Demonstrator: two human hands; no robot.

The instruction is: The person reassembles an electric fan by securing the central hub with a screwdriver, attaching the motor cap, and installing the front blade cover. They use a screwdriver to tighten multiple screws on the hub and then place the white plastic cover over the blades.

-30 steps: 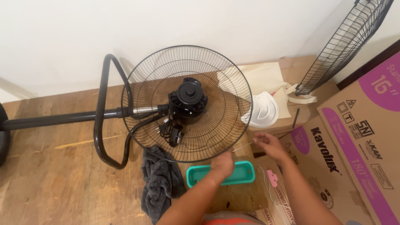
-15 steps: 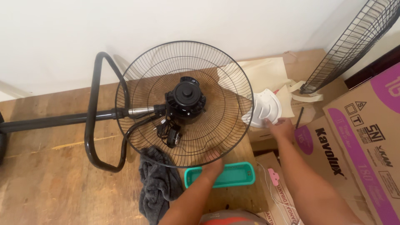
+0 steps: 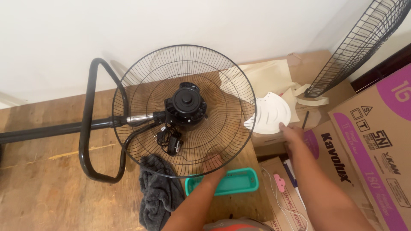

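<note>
A black fan rear guard point(image 3: 145, 141) with its motor point(image 3: 185, 104) lies on the wooden floor, joined to a black stand pole point(image 3: 51, 129). My left hand point(image 3: 214, 164) grips the guard's lower rim, with fingers behind the wires. My right hand point(image 3: 292, 133) holds the lower edge of a white fan blade point(image 3: 269, 112), which rests on cardboard just right of the guard.
A teal tray point(image 3: 239, 182) and a grey cloth point(image 3: 156, 192) lie below the guard. Cardboard boxes with purple print point(image 3: 372, 137) fill the right side. A second black grille point(image 3: 355, 47) leans on the wall at top right. A pink piece point(image 3: 279, 182) and white cord lie near my right arm.
My right hand moved up and right from near the guard's rim to the white blade and took hold of it. My left hand stayed at the lower rim; the view shifted slightly.
</note>
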